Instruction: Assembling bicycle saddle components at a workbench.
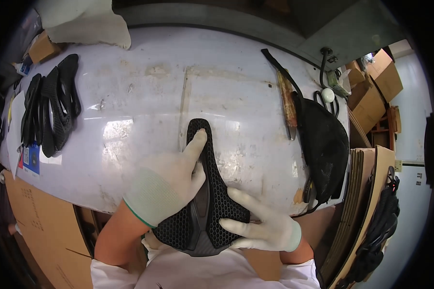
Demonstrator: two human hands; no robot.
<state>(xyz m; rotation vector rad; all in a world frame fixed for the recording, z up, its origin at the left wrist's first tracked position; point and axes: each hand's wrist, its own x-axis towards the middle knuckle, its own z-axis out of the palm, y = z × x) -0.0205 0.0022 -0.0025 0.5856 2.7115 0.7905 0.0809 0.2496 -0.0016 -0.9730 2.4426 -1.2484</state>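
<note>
A black bicycle saddle point(200, 212) with a honeycomb-patterned top lies in front of me, its narrow nose pointing away over the table. My left hand point(171, 178), in a thin white glove with a green cuff edge, grips it from the left. The index finger reaches along the nose and its tip presses on the top; the thumb rests across the middle. On the right, my gloved right hand point(260, 224) holds the wide rear part, fingers spread over its upper surface. The undersides of the saddle and the right thumb are hidden.
Several black saddles point(55, 103) stand grouped on the white table point(144, 96) at left. A worn-handled blade point(288, 103) and a black mesh fabric piece point(323, 144) lie at right. Cardboard sheets point(345, 212) and more black saddles point(373, 236) stand beyond the right edge.
</note>
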